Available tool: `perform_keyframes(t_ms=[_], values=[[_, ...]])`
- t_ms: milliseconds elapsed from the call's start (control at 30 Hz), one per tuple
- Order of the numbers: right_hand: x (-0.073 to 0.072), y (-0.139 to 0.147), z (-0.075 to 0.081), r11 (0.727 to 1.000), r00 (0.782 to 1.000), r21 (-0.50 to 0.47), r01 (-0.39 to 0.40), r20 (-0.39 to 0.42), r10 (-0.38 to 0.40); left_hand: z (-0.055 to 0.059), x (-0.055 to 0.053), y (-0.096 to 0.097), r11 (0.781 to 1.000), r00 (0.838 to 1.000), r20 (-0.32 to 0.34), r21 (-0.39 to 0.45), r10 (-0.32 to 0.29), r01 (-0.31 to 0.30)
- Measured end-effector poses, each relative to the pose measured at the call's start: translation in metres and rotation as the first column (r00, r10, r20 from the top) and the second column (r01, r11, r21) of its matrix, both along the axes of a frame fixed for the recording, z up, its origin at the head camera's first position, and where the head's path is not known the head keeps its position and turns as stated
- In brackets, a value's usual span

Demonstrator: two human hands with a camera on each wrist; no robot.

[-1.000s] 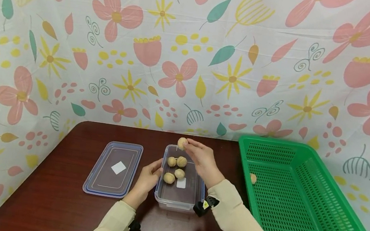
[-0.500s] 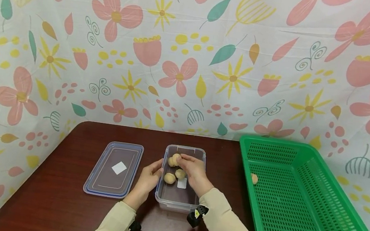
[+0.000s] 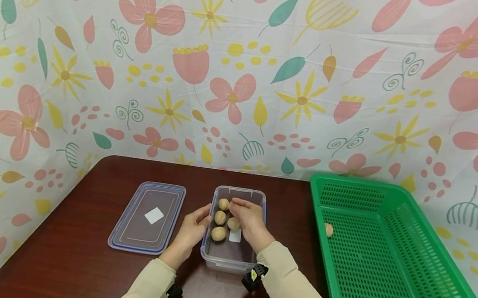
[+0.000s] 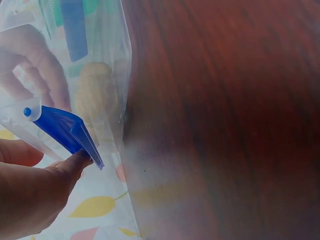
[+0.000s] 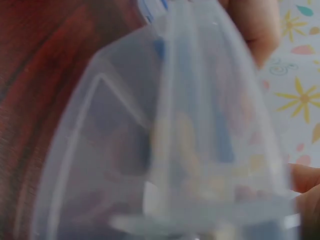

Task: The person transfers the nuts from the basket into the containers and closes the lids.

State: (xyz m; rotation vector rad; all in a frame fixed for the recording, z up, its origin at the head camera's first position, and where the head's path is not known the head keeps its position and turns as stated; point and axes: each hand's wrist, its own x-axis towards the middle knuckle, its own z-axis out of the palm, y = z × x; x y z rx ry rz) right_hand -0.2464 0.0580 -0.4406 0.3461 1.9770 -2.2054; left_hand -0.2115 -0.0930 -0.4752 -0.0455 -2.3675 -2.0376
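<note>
Sleeves: cream cuffs (image 3: 149, 280) at both wrists, each with a black device (image 3: 255, 276).
Left hand (image 3: 188, 230): fingertips touch the container's left side, at a blue latch (image 4: 62, 131); whether they pinch it I cannot tell.
Right hand (image 3: 251, 222): over the container, fingers reaching down inside; what lies beneath is hidden, so I cannot tell whether it grips anything.
Container (image 3: 228, 265): clear, lidless, on the dark table (image 3: 70, 258), between the hands.
Walnuts (image 3: 218, 234): four visible inside; three line the left side, one sits right of them, just beside the right hand.
Lid (image 3: 141, 234): flat on the table, left of the container.
Basket (image 3: 386, 269): green, to the right, one walnut (image 3: 329, 230) by its left wall.
Backdrop (image 3: 240, 33): flowered cloth.
</note>
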Motion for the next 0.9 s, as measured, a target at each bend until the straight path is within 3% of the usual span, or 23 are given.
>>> perform_keyframes(t_ms=[433,900], values=[[-0.012,0.016,0.038,0.999,0.999,-0.033,0.011,-0.041,-0.012,0.000,0.000,-0.001,1.000,1.000,0.008,-0.006,0.006,-0.006],[-0.024,0.058,0.094,0.999,0.988,-0.049,-0.008,-0.154,0.000,0.001,0.001,0.000,1.000,1.000,0.007,0.010,-0.003,0.003]])
